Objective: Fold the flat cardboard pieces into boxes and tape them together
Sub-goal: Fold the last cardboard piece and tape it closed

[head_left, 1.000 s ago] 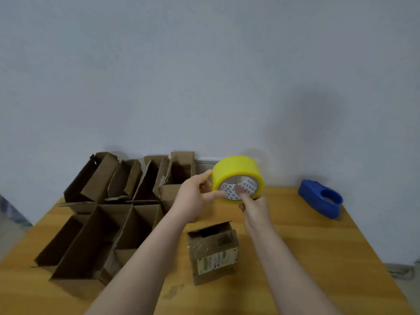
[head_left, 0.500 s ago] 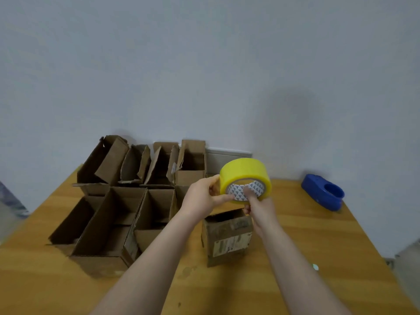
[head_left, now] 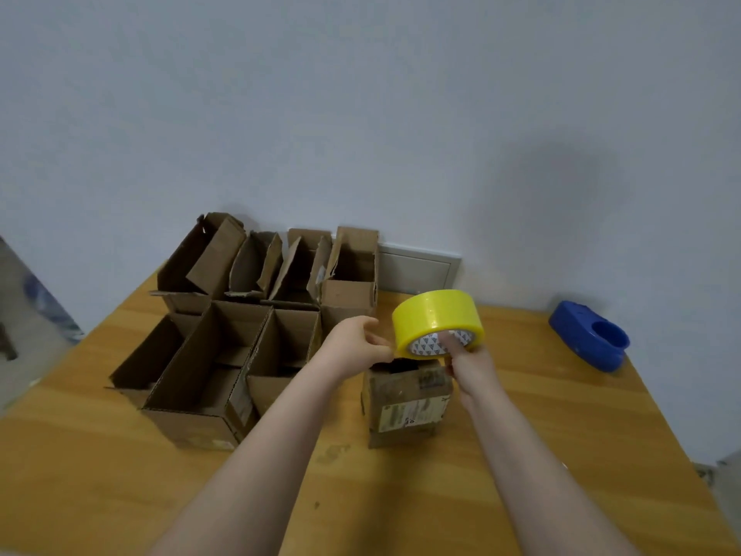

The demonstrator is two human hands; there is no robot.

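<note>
My right hand (head_left: 467, 363) grips the yellow tape roll (head_left: 435, 315) over the small box (head_left: 407, 403), left hand (head_left: 353, 343) pinching its edge; I'd peel the end slowly and straight.

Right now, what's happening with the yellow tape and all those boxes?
A person holds a yellow tape roll just above a small cardboard box on the wooden table. The right hand grips the roll through its middle; the left hand pinches at its edge, probably hunting for the tape's end. Open boxes sit grouped on the left, and a blue tape dispenser lies far right.
</note>
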